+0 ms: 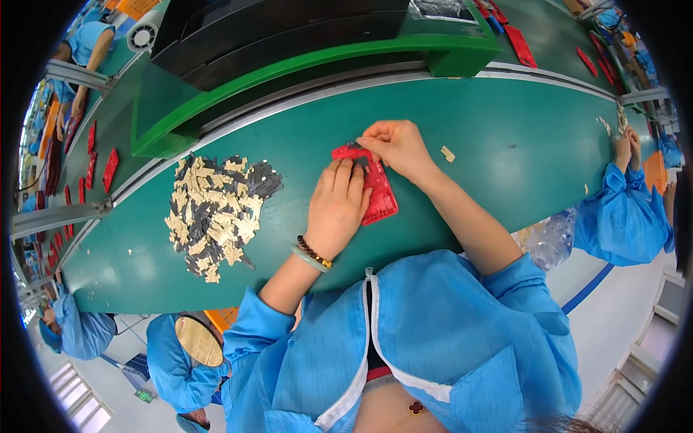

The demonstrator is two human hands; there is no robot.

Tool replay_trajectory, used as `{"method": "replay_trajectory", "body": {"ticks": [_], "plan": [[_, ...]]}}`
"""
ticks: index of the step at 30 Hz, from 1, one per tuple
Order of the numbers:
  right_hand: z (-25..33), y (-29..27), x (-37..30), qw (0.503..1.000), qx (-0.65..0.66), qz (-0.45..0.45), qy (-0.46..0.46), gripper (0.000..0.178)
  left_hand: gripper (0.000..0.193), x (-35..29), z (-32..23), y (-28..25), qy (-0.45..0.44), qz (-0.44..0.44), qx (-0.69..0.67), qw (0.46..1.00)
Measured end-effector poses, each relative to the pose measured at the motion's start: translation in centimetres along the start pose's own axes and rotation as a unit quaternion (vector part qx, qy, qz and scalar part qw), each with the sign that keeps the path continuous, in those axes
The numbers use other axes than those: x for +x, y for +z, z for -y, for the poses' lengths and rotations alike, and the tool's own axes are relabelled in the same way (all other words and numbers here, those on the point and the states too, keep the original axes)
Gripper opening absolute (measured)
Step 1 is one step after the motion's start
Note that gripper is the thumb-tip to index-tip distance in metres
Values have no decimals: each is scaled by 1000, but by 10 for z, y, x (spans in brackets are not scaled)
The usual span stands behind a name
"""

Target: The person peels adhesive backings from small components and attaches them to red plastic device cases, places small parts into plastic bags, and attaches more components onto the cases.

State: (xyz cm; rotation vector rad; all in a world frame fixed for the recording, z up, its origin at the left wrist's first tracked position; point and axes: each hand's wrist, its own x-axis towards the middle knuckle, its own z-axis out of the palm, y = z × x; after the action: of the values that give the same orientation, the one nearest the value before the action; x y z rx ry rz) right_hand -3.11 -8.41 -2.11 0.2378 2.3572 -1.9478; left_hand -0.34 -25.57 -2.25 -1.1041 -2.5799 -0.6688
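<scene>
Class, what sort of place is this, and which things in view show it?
Probably a factory assembly line: co-workers wear similar blue clothing, several red parts lie about, and many small strips are heaped on the green bench.

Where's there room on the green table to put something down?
The widest bare patch is between the small beige piece and the co-worker's hands. A smaller one lies between the beige-and-dark pile and the left hand. It's crowded at that pile and around the red case, where the right hand is too.
</scene>
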Motion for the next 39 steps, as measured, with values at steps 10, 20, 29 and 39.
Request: {"method": "replay_trajectory", "body": {"ticks": [10, 20, 29, 39], "plan": [[-7, 9, 1, 996, -81, -31, -26, 11, 34, 0, -1, 2, -10, -8, 0, 1000], [-10, 7, 4, 993, -115, -2, -35, 11, 35, 1, 1, 3, -12, -14, -19, 1000], [13, 6, -8, 901, -398, -12, -172, 16, 37, 9, 10, -7, -5, 16, -45, 999], [-5, -3, -33, 829, -473, -107, -277, 20, 34, 10, 9, -6, 8, 7, -50, 999]]}}
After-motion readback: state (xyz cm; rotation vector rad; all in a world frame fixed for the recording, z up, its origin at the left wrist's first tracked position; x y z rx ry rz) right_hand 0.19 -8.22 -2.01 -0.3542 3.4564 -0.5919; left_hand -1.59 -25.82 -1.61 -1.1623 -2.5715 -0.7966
